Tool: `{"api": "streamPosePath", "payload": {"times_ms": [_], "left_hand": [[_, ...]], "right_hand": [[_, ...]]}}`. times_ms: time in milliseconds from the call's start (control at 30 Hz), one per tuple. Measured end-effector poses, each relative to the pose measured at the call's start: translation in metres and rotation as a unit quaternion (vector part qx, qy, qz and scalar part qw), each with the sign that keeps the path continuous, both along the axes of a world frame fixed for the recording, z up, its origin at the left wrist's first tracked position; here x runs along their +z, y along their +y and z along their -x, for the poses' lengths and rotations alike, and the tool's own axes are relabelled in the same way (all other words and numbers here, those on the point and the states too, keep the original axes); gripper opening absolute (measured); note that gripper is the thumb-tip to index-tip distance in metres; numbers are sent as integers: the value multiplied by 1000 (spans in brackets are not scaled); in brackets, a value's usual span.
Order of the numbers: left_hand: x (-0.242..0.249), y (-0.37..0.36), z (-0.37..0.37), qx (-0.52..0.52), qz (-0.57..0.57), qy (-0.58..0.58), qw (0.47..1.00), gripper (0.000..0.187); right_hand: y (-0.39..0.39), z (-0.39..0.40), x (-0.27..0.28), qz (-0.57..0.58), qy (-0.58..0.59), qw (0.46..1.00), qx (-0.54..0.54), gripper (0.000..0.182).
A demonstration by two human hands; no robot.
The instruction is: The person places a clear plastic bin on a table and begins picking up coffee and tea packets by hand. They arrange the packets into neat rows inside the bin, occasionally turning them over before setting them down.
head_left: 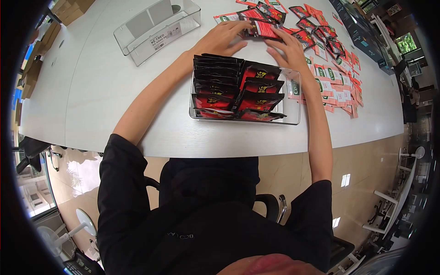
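Note:
A red-and-black coffee sachet (265, 30) lies at the near edge of a pile, between my two hands. My left hand (223, 40) has its fingertips on the sachet's left end, thumb pointing inward below it. On the right end are the curved fingers of my right hand (291, 48), its thumb just under the sachet's near edge. Between my forearms stands a clear plastic box (292, 107) holding two rows of upright black-and-red coffee sachets (261, 87). The box's right end shows some bare space.
Loose red-and-black sachets (316, 30) and many orange-and-white sachets (337, 87) spread over the right of the white table (96, 87). A second clear plastic box (158, 34), with a label, stands back left. A long dark box (362, 34) lines the right edge.

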State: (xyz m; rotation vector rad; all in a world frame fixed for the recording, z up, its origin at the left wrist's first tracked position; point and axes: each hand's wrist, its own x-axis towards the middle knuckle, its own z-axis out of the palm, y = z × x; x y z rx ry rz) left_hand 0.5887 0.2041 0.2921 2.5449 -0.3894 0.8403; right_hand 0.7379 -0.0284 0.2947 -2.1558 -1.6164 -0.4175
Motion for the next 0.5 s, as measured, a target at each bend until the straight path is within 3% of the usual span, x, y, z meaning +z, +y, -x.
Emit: {"api": "streamPosePath", "payload": {"times_ms": [33, 100, 200, 333, 400, 433, 467, 500], "left_hand": [[6, -3, 3, 0, -1, 0, 1000, 45], [15, -8, 9, -35, 109, 70, 991, 52], [8, -8, 8, -59, 125, 19, 990, 56], [13, -16, 13, -45, 109, 39, 992, 57], [16, -17, 10, -107, 112, -84, 984, 64], [14, -15, 7, -108, 111, -83, 984, 64], [12, -11, 2, -64, 94, -149, 982, 67], [9, -9, -1, -20, 77, -214, 974, 71]], "right_hand": [[0, 3, 0, 6, 0, 1000, 8, 33], [-1, 9, 3, 8, 8, 1000, 23, 34], [0, 16, 3, 18, 12, 999, 25, 36], [4, 19, 4, 16, 8, 999, 29, 39], [5, 26, 9, -20, 26, 999, 31, 38], [5, 31, 13, -55, 42, 997, 35, 36], [5, 35, 20, -56, 43, 997, 33, 36], [5, 38, 27, -72, 121, 989, 41, 33]]}}
